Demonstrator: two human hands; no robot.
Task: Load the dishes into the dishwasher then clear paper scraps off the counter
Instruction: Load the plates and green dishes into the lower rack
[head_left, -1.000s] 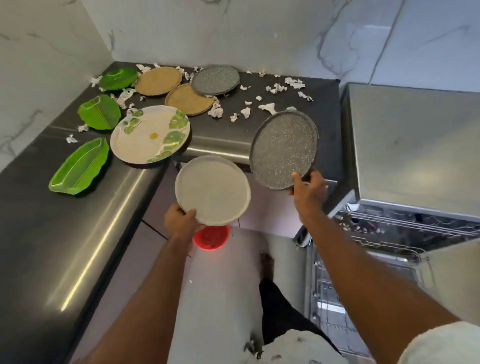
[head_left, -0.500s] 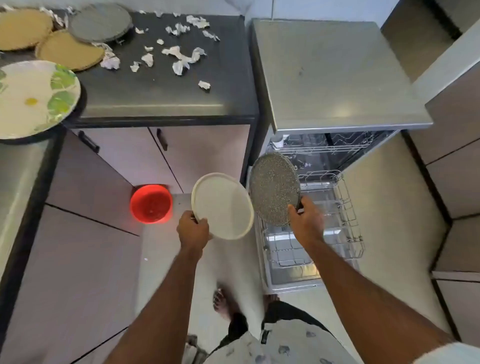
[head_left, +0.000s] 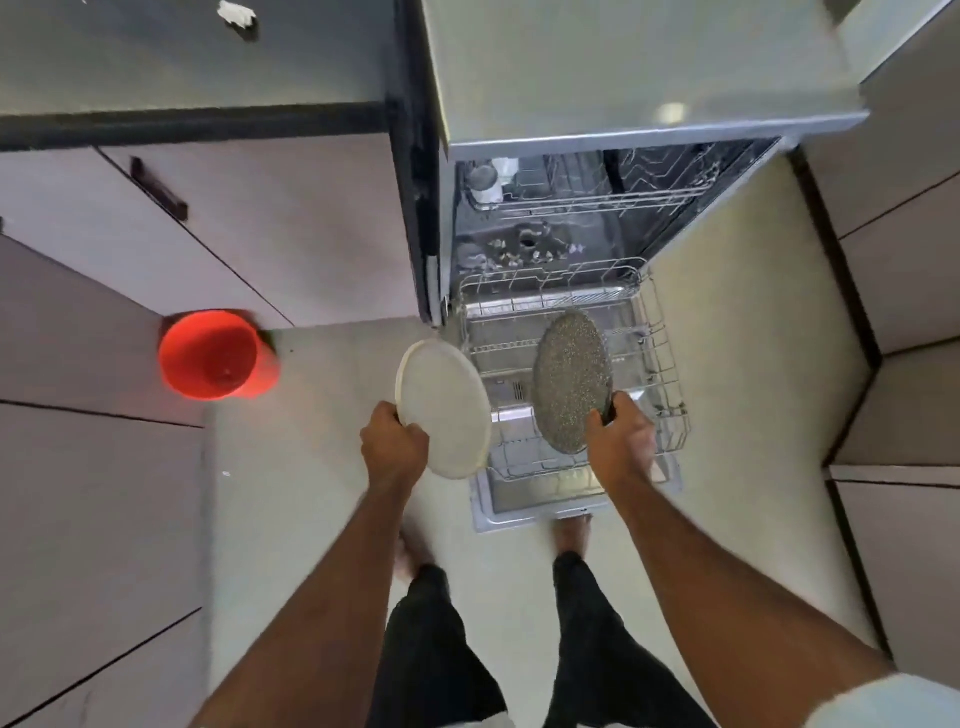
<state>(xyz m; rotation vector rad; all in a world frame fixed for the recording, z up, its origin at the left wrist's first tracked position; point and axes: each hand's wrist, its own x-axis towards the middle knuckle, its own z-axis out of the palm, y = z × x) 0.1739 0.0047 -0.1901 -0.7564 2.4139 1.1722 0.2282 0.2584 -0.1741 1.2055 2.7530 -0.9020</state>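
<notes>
My left hand (head_left: 393, 444) grips the lower edge of a white round plate (head_left: 447, 410), tilted and held just left of the dishwasher's pulled-out lower rack (head_left: 660, 358). My right hand (head_left: 621, 441) grips the rim of a speckled grey plate (head_left: 570, 382), held nearly on edge above the middle of that wire rack. The dishwasher (head_left: 597, 218) stands open, its upper rack partly inside. One paper scrap (head_left: 237, 13) lies on the dark counter (head_left: 182, 62) at the top left.
A red bucket (head_left: 215, 355) stands on the floor by the cabinets at left. The open dishwasher door (head_left: 540, 512) lies flat in front of my feet. Cabinet fronts line the left and right sides, with pale floor between.
The view has swung down from the counter to the dishwasher. Both plates have travelled down and right; the grey one now hangs over the lower rack, turned more on edge.
</notes>
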